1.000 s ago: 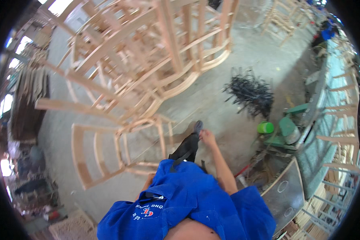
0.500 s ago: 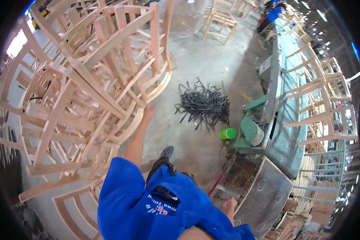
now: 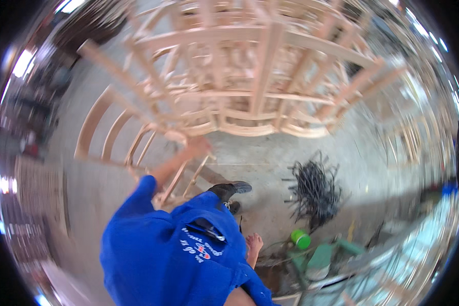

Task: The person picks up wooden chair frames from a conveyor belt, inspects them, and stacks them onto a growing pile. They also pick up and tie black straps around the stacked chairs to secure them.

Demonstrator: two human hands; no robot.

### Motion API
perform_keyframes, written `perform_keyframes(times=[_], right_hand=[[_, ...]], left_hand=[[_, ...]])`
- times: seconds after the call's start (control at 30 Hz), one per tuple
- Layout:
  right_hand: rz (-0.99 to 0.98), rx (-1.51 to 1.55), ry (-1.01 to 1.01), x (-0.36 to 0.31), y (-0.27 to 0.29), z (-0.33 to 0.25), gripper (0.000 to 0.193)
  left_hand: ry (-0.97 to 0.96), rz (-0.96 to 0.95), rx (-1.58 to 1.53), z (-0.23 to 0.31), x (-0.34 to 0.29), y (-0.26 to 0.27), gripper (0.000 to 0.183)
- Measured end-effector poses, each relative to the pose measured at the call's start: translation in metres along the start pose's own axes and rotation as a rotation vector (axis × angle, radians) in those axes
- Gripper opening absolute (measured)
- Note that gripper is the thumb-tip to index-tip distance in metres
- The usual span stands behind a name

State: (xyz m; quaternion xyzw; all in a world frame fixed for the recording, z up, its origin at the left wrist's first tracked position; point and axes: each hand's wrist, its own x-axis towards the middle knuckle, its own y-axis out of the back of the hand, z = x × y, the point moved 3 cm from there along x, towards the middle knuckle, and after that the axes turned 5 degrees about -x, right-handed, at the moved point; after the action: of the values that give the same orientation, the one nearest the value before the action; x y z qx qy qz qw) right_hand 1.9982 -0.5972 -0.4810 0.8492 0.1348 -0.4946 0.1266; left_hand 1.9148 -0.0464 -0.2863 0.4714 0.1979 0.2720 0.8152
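My left hand (image 3: 198, 147), smeared by motion, is by the end of a seat rail of a pale unfinished wooden chair frame (image 3: 90, 122), which lies at my left. Whether its fingers grip the wood cannot be made out. Just beyond it rises a big stack of similar wooden chair frames (image 3: 250, 130), their legs and curved rails interlocked. Low beside my body hangs my right hand (image 3: 254, 241), fingers loosely apart with nothing in them.
A heap of black straps (image 3: 315, 191) lies on the concrete floor. Near it stand a bright green container (image 3: 300, 239) and a green machine part (image 3: 320, 261). A conveyor (image 3: 387, 270) runs along the lower right. More chair frames (image 3: 410, 140) stand farther right.
My view has swung left, so the chair stack now sits ahead and the straps lie to the right. My left hand has gone from the stack's edge to the chair frame at left.
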Motion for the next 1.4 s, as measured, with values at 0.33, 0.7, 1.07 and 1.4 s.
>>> perform_keyframes(times=[0.33,0.7,1.07,1.4], right_hand=[[-0.009,-1.204,0.428,0.142,0.107,-0.103,0.022],[-0.197,-0.701,0.591,-0.046,-0.186,-0.071,0.029],[-0.507,-0.882,0.859,-0.289,-0.431,0.000,0.034],[0.032,-0.799,1.118,-0.424,-0.408,-0.189,0.080]], left_hand=[[0.906,0.599,0.485,-0.204,-0.285,0.379,0.034],[0.817,0.554,0.470,-0.453,-0.290,0.381,0.063],[0.540,0.163,-0.439,-0.332,-0.327,0.362,0.044],[-0.047,-0.133,-1.026,-0.163,-0.312,0.190,0.039]])
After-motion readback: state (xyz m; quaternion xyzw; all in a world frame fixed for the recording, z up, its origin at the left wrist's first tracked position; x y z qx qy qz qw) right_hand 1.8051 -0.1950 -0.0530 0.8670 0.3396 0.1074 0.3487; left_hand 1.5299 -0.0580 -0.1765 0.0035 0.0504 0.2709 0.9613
